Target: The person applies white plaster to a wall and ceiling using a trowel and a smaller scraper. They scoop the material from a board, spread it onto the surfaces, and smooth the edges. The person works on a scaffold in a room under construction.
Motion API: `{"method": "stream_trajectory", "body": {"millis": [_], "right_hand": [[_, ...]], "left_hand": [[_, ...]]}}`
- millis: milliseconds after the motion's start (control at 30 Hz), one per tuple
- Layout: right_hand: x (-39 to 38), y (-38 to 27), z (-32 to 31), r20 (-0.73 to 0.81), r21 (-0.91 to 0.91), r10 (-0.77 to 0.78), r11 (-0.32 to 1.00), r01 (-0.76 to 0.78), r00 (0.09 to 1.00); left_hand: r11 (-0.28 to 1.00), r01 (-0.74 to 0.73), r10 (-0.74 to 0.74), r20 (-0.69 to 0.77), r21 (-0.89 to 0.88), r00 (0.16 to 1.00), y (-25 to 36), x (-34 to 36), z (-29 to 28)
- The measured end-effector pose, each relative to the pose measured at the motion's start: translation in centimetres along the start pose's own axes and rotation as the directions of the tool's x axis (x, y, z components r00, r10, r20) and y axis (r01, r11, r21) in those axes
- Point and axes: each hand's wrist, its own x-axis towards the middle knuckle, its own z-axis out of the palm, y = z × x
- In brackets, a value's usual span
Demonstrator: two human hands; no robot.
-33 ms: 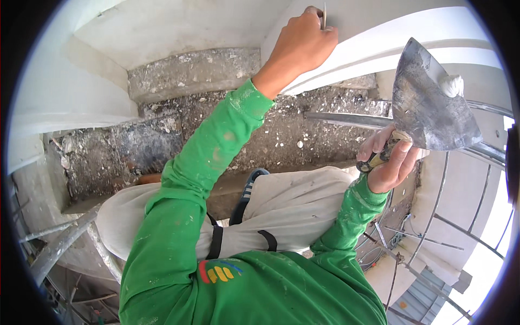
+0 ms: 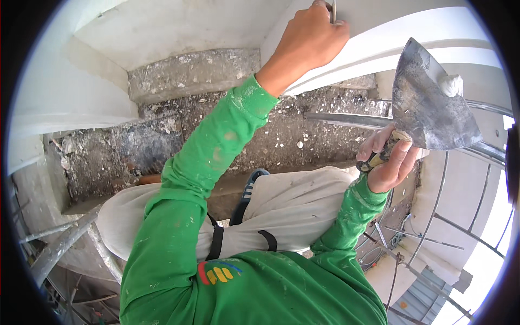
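Observation:
My left hand (image 2: 313,39) is closed at the pale wall near the upper edge. Its fingers pinch a thin metal blade (image 2: 333,11), seen edge-on; most of this tool is hidden by the hand. In my right hand (image 2: 391,162), fingers wrap the worn handle of a wide putty knife (image 2: 428,108). Its broad grey blade is tilted upward and smeared. One lump of white putty (image 2: 451,85) clings near the blade's far right edge.
A white curved moulding (image 2: 401,46) runs below the wall. Dirty, plaster-spattered concrete (image 2: 233,124) lies beneath my arms. Metal scaffold pipes (image 2: 346,119) cross at right, with more poles (image 2: 65,246) at lower left. My bent legs (image 2: 295,203) are close below.
My left hand has slid slightly to the right along the wall with the thin blade. The right hand and the wide putty knife have stayed put.

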Motion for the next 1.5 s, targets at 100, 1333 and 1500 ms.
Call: {"method": "stream_trajectory", "body": {"millis": [100, 1333, 1500], "right_hand": [[0.2, -0.1, 0.0, -0.022, -0.016, -0.024, 1.000, 0.023, 0.999], [-0.2, 1.2, -3.1, -0.034, -0.121, -0.014, 0.993, 0.010, 0.999], [0.0, 1.1, -1.9, -0.014, -0.038, -0.030, 0.999, 0.029, 0.999]], "left_hand": [[0.973, -0.215, 0.216, -0.002, 0.089, 0.976, 6.6, -0.8, -2.8], [0.812, 0.487, -0.504, 0.037, -0.322, 0.863, -28.7, -3.1, 8.5], [0.892, 0.400, -0.393, 0.075, -0.210, 0.916, -17.5, -1.9, 5.6]]}}
